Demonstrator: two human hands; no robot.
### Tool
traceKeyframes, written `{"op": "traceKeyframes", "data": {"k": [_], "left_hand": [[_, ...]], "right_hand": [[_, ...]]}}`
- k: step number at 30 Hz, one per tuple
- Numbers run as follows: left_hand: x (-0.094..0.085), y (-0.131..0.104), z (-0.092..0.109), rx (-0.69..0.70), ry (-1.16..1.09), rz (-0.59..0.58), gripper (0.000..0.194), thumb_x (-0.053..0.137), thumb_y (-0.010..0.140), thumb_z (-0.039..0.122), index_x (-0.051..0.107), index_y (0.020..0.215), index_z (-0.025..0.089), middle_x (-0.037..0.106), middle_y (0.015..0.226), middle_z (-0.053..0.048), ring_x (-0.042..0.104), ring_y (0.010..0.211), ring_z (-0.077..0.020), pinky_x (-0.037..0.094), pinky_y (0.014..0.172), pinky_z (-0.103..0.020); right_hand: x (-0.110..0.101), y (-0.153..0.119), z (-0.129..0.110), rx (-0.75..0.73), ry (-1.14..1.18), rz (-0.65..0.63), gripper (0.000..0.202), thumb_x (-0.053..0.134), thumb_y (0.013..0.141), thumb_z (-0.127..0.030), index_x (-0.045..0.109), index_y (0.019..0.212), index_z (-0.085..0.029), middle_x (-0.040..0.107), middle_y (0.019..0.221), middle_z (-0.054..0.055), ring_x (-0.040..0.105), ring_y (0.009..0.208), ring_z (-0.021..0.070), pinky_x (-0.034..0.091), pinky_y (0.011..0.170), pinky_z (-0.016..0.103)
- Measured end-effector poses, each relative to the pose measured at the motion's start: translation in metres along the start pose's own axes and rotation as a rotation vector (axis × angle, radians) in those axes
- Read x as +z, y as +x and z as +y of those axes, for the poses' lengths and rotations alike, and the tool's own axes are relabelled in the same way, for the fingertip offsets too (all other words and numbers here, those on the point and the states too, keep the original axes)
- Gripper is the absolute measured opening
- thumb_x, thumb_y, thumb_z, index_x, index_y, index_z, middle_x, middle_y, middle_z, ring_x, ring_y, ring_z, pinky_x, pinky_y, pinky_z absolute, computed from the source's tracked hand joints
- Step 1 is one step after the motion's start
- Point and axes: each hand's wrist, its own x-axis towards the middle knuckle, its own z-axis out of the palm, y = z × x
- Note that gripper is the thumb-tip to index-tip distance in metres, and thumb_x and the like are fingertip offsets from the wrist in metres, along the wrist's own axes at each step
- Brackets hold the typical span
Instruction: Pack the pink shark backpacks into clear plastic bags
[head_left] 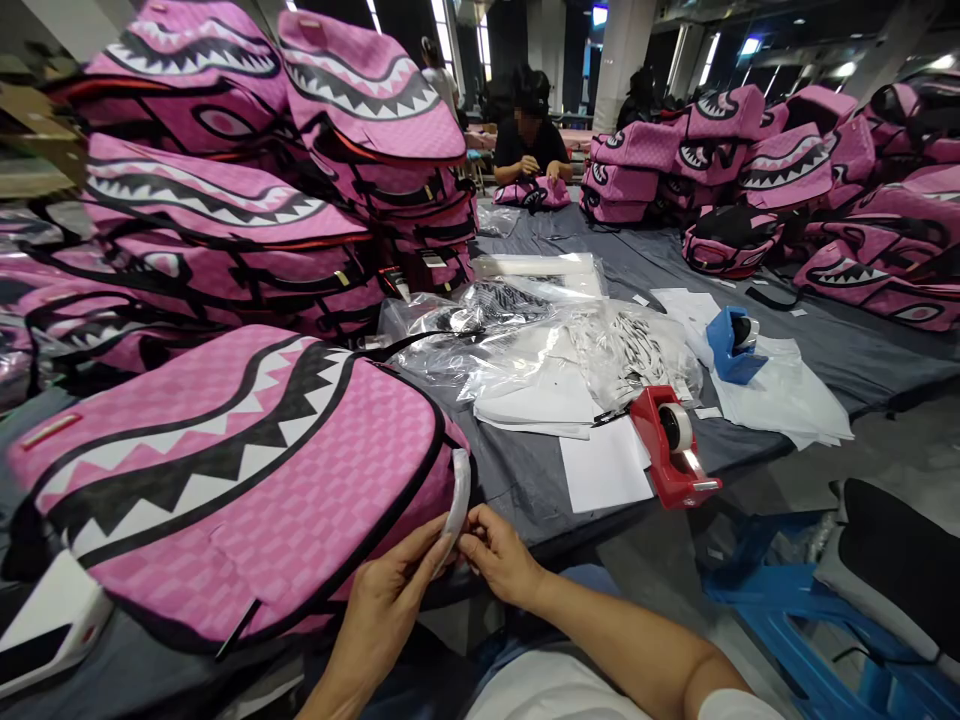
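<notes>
Grey table, left fingers pinching pale strip, right fingers alongside, grip unclear

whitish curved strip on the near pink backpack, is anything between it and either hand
Nothing visible blocks the whitish curved strip: the left hand and right hand are both at its lower end. The red tape dispenser sits off to the right.

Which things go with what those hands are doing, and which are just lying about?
Probably for the job: left hand, right hand, whitish strip, nearest pink bag, perhaps red tape dispenser.

Probably just lying about: blue tape dispenser, blue stool.
</notes>
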Motion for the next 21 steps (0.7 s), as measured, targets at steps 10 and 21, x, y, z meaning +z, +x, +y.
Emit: {"op": "traceKeyframes", "data": {"k": [10, 21], "left_hand": [[0.007, -0.006, -0.012, 0.367, 0.307, 0.127, 0.04, 0.059, 0.094, 0.045, 0.072, 0.124, 0.022, 0.081, 0.094, -0.003, 0.077, 0.073, -0.0175, 0.061, 0.07, -0.019], [0.005, -0.001, -0.004, 0.435, 0.424, 0.2, 0.041, 0.056, 0.098, 0.048, 0.068, 0.13, 0.024, 0.066, 0.138, -0.008, 0.067, 0.121, -0.0241, 0.058, 0.1, -0.034]], "right_hand": [[0.012, 0.013, 0.011, 0.229, 0.01, 0.081, 0.046, 0.073, 0.073, -0.055, 0.051, 0.095, -0.021, 0.056, 0.059, -0.011, 0.044, 0.036, 0.0059, 0.032, 0.033, 0.016], [0.006, -0.013, -0.033, 0.471, 0.988, -0.34, 0.028, 0.083, 0.074, -0.026, 0.058, 0.087, -0.021, 0.042, 0.045, -0.015, 0.012, 0.036, 0.0013, 0.005, 0.036, 0.015]]}}
